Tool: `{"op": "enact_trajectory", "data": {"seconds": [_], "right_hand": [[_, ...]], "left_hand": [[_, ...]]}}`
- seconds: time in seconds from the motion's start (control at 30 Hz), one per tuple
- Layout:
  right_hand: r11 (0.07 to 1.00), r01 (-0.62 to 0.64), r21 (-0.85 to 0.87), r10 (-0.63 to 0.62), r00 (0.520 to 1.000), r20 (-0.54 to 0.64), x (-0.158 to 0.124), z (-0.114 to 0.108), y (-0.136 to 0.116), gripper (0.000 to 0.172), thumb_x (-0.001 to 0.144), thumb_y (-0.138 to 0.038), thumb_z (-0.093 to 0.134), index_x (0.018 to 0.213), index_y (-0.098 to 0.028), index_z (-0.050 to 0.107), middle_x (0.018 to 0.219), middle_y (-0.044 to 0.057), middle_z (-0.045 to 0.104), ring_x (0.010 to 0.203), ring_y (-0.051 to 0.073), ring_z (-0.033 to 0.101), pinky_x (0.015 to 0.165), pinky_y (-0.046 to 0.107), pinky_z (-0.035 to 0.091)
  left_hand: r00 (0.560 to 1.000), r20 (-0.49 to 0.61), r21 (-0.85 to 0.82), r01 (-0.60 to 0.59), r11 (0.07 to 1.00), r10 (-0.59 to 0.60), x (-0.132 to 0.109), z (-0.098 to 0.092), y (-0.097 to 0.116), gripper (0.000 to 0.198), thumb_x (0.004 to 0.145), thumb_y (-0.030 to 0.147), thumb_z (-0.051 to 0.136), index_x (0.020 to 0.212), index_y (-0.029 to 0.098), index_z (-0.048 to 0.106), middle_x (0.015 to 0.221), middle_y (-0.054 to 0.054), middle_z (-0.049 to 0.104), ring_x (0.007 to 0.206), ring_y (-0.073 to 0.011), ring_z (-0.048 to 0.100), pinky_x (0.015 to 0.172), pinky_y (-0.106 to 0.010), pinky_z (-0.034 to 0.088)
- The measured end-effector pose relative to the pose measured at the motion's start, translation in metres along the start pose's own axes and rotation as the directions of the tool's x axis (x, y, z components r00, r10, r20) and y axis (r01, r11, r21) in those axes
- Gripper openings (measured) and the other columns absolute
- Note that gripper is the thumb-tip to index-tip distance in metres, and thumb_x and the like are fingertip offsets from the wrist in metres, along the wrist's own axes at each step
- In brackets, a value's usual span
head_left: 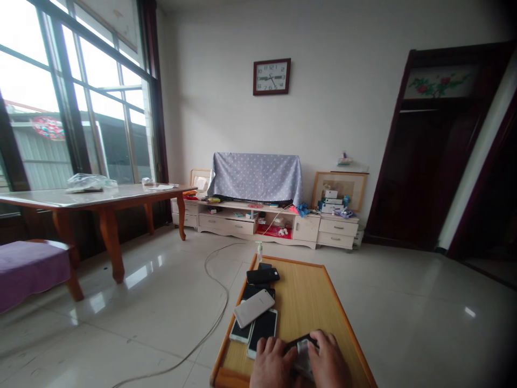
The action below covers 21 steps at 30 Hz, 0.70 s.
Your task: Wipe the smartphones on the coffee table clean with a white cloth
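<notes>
A person's two hands meet over a dark phone (301, 345) at the near end of a low bamboo-topped table (311, 291) in a tiled living room. The left hand (271, 362) lies flat on the phone's near-left part, fingers spread and loose; the right hand (329, 360) curls around its right side, fingers closed on the phone together with a pale, crumpled cloth (304, 355) pressed against the screen. The phone is black and slim, glossy at its far edge, and lies flat on the table; most of it is hidden under the hands.

Just left of the hands, along the table's left edge, lies a pile of phones (256, 312): two dark-screened ones side by side, a white-backed one laid slantwise across them, and black ones farther up. At the table's far left corner stands a small bottle (259, 251). A pale cable (214, 291) loops over the floor left of the table. Well beyond the table's far end, a cloth-draped television (256, 177) sits on a cream cabinet (266, 221), with a wall clock (272, 77) above.
</notes>
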State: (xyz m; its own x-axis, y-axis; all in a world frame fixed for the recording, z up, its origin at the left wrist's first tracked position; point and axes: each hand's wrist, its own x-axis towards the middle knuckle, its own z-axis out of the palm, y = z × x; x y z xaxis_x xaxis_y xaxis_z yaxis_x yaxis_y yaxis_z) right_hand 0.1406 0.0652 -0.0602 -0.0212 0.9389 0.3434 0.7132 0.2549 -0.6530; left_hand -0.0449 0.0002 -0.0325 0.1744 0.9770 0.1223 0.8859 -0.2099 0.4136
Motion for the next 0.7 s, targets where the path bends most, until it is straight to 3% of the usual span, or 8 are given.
{"op": "enact_trajectory", "data": {"seconds": [0.13,0.3,0.47,0.7], "right_hand": [[0.998,0.048,0.043,-0.052,0.995,0.082,-0.008,0.009,-0.011,0.031,0.09,-0.039,0.044,0.087,-0.025,0.072,0.09,0.009,0.069,0.085,0.023,0.068,0.08,0.032,0.051],[0.989,0.089,0.119,-0.105,0.985,0.136,-0.016,0.011,-0.018,0.032,0.09,-0.041,0.046,0.09,-0.025,0.074,0.094,0.009,0.07,0.087,0.022,0.069,0.08,0.029,0.051],[0.983,0.027,0.184,-0.049,0.992,0.118,-0.011,0.006,-0.014,0.03,0.089,-0.043,0.048,0.077,-0.025,0.068,0.084,0.006,0.07,0.079,0.021,0.068,0.075,0.03,0.05],[0.949,-0.07,0.307,0.043,0.995,0.095,-0.003,0.006,-0.013,0.034,0.094,-0.049,0.041,0.095,-0.023,0.064,0.087,0.003,0.074,0.075,0.02,0.069,0.067,0.027,0.052]], "left_hand": [[1.0,-0.011,0.005,0.007,1.0,-0.007,-0.001,0.001,0.001,0.051,0.082,0.066,0.058,0.129,0.045,0.06,0.123,-0.005,0.064,0.118,-0.0369,0.053,0.104,-0.061,0.035],[0.999,-0.043,0.02,0.014,1.0,-0.013,-0.002,-0.001,0.007,0.045,0.09,0.064,0.047,0.127,0.045,0.061,0.115,-0.005,0.064,0.113,-0.0346,0.054,0.102,-0.06,0.035],[0.997,-0.069,0.008,0.017,1.0,-0.016,-0.004,-0.006,0.011,0.045,0.082,0.062,0.059,0.123,0.042,0.062,0.117,-0.004,0.064,0.112,-0.0339,0.053,0.103,-0.059,0.033],[0.995,-0.095,0.027,0.023,0.999,-0.02,-0.007,-0.014,0.02,0.041,0.079,0.056,0.063,0.117,0.04,0.063,0.113,-0.004,0.063,0.11,-0.0325,0.051,0.101,-0.055,0.035]]}}
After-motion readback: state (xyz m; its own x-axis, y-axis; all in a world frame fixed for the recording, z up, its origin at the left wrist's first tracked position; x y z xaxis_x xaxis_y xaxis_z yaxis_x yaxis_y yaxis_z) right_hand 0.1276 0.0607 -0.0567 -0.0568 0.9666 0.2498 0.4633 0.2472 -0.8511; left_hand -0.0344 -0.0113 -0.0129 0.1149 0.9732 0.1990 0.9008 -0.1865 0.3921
